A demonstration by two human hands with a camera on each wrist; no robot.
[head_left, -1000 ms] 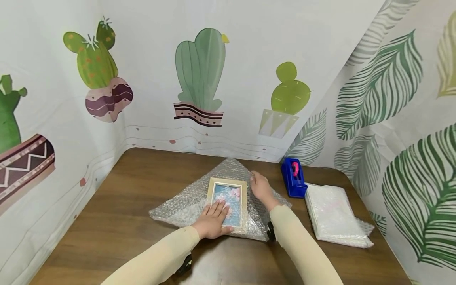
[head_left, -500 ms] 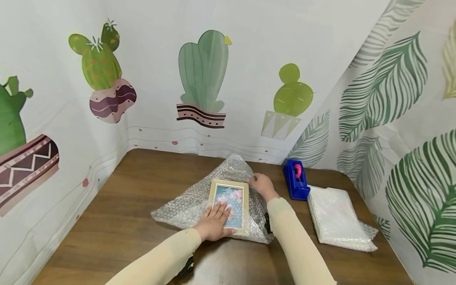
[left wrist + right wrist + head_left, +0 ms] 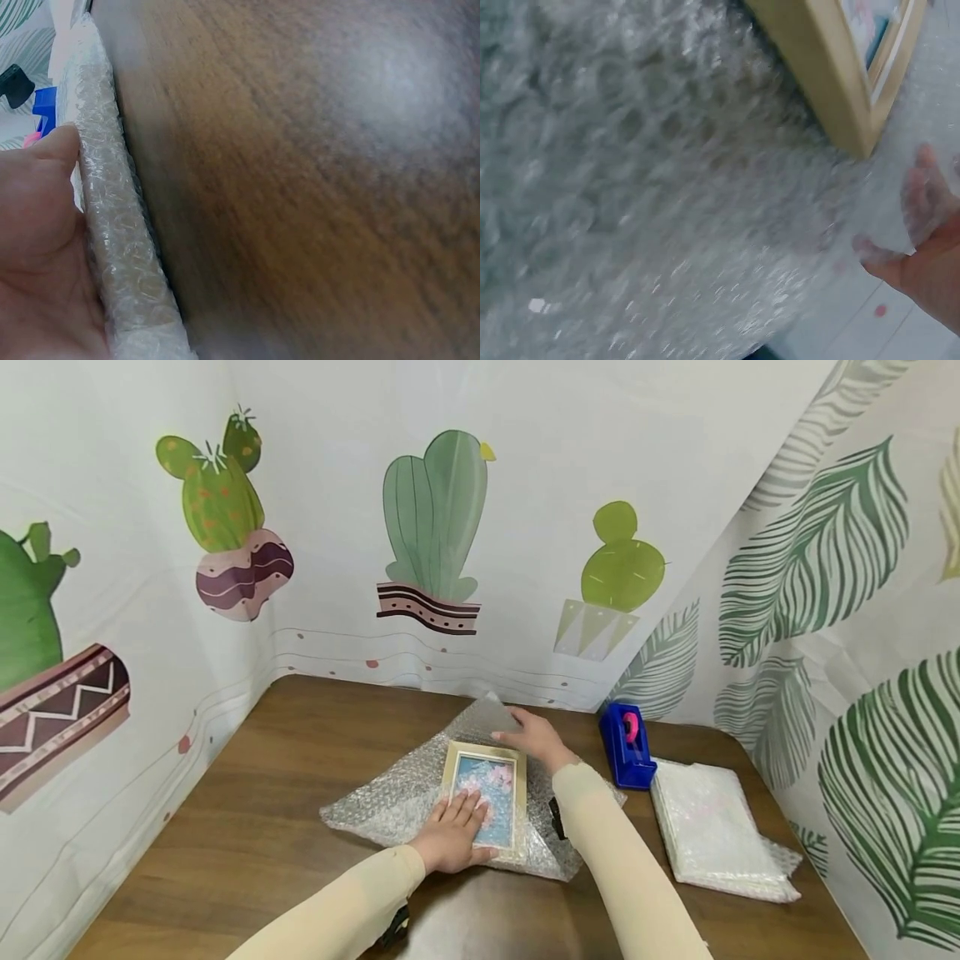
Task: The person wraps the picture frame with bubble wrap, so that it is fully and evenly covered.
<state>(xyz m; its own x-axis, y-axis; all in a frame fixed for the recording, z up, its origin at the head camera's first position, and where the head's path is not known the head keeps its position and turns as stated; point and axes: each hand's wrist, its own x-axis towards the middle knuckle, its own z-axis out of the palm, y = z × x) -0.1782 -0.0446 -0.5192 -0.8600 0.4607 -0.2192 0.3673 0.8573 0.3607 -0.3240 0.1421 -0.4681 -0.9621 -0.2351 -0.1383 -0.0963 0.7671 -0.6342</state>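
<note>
In the head view, a picture frame [image 3: 520, 802] with a pale gold border and a blue-and-pink flower picture lies on bubble wrap [image 3: 397, 777]. My left hand [image 3: 450, 839] rests flat on the picture's lower left, fingers spread. A fold of wrap covers the frame's lower edge; the left wrist view shows this wrapped edge [image 3: 124, 240] beside the thumb. My right hand [image 3: 531, 735] is at the wrap's far corner, just beyond the frame's upper right. In the right wrist view its thumb and fingers stand apart, partly seen through the clear wrap [image 3: 667, 210].
A blue tape dispenser [image 3: 626, 752] with a pink roll stands at the back right of the wooden table [image 3: 247, 793]. Next to it lies a stack of folded bubble wrap [image 3: 708, 827]. A cactus-printed cloth [image 3: 330, 527] hangs behind the table.
My right hand has moved from the wrap's right edge toward its far corner, its fingers loosening. My left hand has stayed on the picture. The head view has shifted slightly.
</note>
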